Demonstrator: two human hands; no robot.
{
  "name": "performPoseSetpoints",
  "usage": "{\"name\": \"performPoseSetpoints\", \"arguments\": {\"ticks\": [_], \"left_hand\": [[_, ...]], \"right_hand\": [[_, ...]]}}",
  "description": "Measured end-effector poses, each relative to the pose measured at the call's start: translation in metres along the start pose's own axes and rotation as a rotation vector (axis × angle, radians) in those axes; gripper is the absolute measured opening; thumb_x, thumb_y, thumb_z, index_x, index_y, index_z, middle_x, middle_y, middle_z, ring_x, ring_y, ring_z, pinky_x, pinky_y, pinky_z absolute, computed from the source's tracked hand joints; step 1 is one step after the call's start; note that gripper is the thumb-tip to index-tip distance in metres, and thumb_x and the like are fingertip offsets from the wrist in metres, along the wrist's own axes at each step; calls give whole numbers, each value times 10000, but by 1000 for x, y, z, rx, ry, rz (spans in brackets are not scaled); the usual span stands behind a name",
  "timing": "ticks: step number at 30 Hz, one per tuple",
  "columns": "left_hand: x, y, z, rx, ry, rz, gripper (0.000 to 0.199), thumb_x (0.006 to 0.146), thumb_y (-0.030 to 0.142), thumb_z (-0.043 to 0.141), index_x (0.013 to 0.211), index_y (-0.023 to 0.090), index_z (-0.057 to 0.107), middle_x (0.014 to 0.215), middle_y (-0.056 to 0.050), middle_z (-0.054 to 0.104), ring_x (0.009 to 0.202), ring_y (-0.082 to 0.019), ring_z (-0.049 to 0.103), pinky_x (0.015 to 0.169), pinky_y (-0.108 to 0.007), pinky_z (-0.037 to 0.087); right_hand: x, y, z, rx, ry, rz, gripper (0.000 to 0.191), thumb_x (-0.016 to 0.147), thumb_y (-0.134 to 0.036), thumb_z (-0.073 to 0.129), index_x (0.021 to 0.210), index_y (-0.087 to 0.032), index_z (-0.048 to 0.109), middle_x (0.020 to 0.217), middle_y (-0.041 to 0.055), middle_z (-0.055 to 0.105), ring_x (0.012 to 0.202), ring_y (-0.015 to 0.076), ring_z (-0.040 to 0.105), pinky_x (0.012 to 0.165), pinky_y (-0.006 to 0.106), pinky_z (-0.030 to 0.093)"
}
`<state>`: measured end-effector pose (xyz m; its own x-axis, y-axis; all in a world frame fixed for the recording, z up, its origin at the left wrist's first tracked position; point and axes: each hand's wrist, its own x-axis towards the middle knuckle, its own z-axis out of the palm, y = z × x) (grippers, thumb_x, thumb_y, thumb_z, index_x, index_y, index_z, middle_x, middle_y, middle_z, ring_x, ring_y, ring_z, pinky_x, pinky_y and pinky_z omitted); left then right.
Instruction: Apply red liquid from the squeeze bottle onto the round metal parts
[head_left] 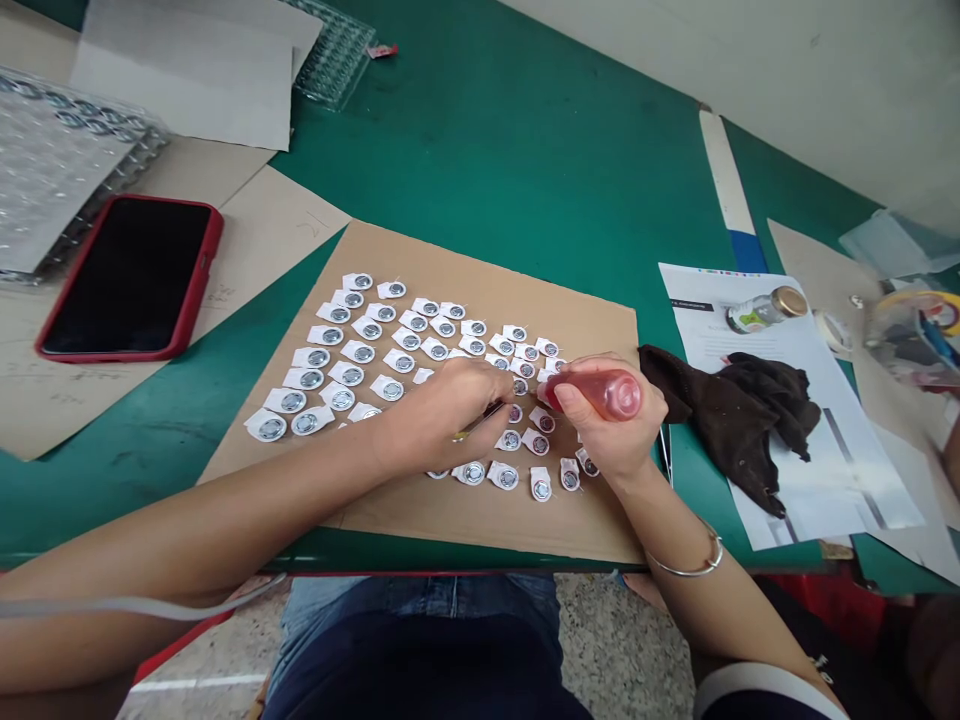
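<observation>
One phone [131,275], one bottle [600,393]

Both forearms are bare, with no sleeves showing on them. The right hand [611,425], right of the frame's middle, has a thin silver bangle [694,560] around its wrist. The left hand [439,415] at the middle wears no ring or watch that shows. At the bottom centre are blue jeans [420,610] and a dark navy top [420,670]. A white-edged dark cuff [765,690] sits at lower right.
</observation>
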<state>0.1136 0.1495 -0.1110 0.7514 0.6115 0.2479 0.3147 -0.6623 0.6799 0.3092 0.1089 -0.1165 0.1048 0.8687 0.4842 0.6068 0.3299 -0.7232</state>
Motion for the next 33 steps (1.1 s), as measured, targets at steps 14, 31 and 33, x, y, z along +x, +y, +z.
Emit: {"name": "performPoseSetpoints", "arguments": {"ticks": [14,31,33], "left_hand": [[4,0,-5,-156,24,-196,139,757,120,507,752,125,646,652,-10,624,594,-103,558,537,-221,400],[4,-9,-1,-227,66,-259,140,735,128,522,737,144,661,648,3,632,581,-97,559,511,-208,385],[4,-11,0,-245,65,-285,141,737,138,525,740,148,665,658,3,639,586,-99,566,511,-207,389]], "right_hand": [[1,0,1,-1,30,52,182,653,-310,702,758,-187,618,738,0,649,694,115,613,657,278,515],[1,-1,2,1,28,25,187,655,-325,703,753,-190,617,737,2,649,703,121,619,663,280,520],[1,-2,2,4,23,30,181,654,-314,705,755,-191,618,738,1,648,698,116,616,660,274,517]]}}
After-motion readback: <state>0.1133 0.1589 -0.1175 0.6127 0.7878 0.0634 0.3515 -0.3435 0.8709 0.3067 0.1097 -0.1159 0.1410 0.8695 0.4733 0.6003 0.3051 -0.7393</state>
